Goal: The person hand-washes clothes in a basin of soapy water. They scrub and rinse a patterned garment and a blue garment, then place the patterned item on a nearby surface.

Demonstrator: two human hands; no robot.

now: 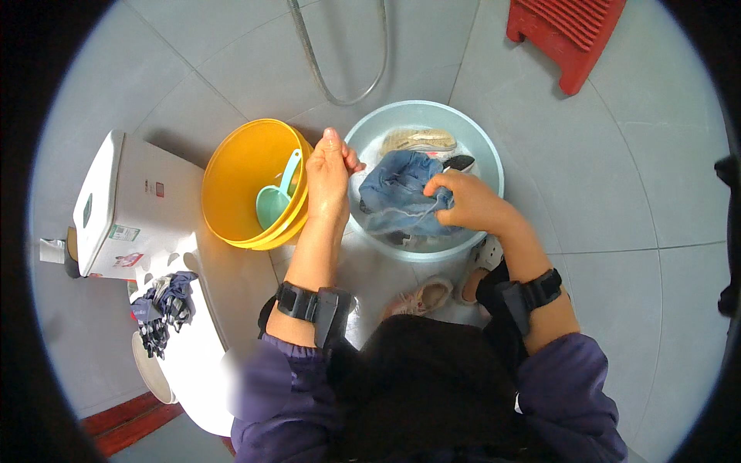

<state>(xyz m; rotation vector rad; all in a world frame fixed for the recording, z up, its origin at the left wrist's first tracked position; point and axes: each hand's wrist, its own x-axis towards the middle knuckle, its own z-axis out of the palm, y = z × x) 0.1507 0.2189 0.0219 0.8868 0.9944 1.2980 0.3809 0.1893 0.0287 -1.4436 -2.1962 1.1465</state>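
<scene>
A round pale blue basin (494, 173) stands before me with water in it. Blue denim cloth (399, 179) lies bunched in the basin, wet along its near edge. My right hand (466, 199) grips the denim's right side between thumb and fingers. Behind the cloth rests a beige shoe (419, 140), with a black and white item (460, 163) at its right. My left hand (333, 162) is raised over the basin's left rim, its fingers curled; whether it holds anything small cannot be told.
Left of the basin stand nested yellow buckets (231, 173) holding a light green dipper (273, 202). A white box (156, 191) and a white surface with dark patterned cloth (165, 307) are farther left. A metal hose (315, 63) hangs behind; a red plastic stool (570, 35) is back right.
</scene>
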